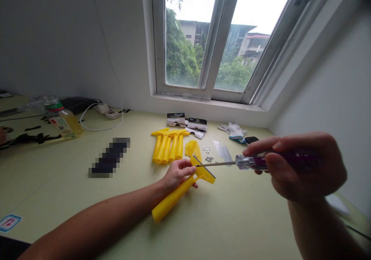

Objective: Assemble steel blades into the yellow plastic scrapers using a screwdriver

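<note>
My left hand [180,173] grips a yellow scraper [176,195] by its head, the handle slanting down toward me. Along the head's upper edge runs a grey strip. My right hand [301,167] is wrapped round the clear and purple handle of a screwdriver [217,163]. The screwdriver's tip meets the scraper head beside my left thumb. Just beyond lie yellow plates [191,147], small nuts [206,149], screws [209,159] and thin metal blades [222,150]. Several yellow scraper handles [168,146] lie in a row farther back.
Black and white packages [187,121] lie below the window. To their right are white gloves [233,130] and a black object [251,139]. A drink bottle [65,122], a white cable [101,130] and a pixelated dark object [110,157] are on the left side of the table [72,175].
</note>
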A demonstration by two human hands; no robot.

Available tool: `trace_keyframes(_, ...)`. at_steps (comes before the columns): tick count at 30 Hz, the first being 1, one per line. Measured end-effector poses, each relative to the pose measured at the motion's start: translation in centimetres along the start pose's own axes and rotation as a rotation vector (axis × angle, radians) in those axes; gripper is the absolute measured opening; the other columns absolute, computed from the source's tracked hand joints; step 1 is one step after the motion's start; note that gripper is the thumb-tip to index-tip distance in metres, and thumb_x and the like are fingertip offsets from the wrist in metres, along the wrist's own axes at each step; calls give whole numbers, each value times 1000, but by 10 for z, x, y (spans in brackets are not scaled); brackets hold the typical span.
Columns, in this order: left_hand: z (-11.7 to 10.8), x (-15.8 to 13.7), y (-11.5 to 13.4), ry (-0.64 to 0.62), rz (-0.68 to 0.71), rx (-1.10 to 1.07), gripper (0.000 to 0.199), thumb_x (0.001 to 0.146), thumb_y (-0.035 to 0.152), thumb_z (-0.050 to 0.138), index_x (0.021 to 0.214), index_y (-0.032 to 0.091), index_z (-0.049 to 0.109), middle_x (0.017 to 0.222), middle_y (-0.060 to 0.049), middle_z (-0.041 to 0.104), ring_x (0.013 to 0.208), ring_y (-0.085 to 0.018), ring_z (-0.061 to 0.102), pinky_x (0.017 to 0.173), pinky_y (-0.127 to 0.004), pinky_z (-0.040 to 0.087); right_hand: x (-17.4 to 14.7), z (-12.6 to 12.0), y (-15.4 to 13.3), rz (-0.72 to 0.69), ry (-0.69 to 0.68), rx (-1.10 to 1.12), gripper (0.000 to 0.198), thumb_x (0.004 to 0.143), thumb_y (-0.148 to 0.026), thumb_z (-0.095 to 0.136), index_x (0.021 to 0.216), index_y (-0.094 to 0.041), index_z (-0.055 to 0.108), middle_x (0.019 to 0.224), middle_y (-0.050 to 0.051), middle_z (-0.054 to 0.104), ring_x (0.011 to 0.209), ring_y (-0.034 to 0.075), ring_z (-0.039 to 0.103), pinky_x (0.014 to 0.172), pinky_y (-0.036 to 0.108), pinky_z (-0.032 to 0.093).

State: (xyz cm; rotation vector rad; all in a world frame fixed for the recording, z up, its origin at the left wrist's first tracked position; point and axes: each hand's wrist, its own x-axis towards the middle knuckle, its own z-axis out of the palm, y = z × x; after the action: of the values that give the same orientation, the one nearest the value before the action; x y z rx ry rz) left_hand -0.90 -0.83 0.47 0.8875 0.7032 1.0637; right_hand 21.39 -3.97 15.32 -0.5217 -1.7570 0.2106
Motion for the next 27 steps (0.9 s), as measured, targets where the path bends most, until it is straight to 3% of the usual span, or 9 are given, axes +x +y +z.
trace_keyframes(7, -2, 2, -3, -1, -1, 12, 37, 61, 36, 83, 78, 8, 64, 88, -8, 60, 71, -19, 62, 54, -37, 60, 4, 9, -8, -15, 25, -13, 32, 70, -9, 68, 93, -26, 56, 71, 2, 73, 47, 19, 64, 32, 30, 48)
trace_keyframes(11, -2, 2, -4, -9, 2, 18, 36, 62, 35, 82, 78, 8, 63, 87, -7, 59, 70, -19, 61, 55, -37, 60, 4, 13, -7, -30, 109, -34, 25, 72, -13, 68, 90, -26, 58, 67, 1, 72, 46, 19, 64, 31, 30, 47)
trace_keyframes(18, -2, 1, -3, 16, 15, 1, 37, 61, 36, 83, 75, 9, 62, 84, -6, 58, 69, -18, 61, 56, -39, 61, 7, 13, -7, 57, 122, -139, 26, 73, -17, 72, 91, -25, 55, 70, 0, 72, 49, 19, 66, 38, 29, 52)
trace_keyframes(22, -3, 2, -4, 48, 12, -10, 39, 59, 38, 84, 73, 9, 61, 80, -5, 58, 65, -17, 61, 55, -37, 60, 9, 4, -9, 63, -82, -226, 32, 71, -22, 76, 97, -26, 57, 85, 3, 73, 63, 21, 70, 51, 32, 59)
trace_keyframes(27, -3, 4, -4, 88, 18, -8, 40, 57, 38, 85, 71, 9, 60, 75, -3, 58, 60, -16, 61, 53, -36, 60, 10, -15, -16, -93, -373, -289, 44, 73, -19, 74, 114, -30, 59, 104, 4, 69, 85, 22, 70, 67, 33, 62)
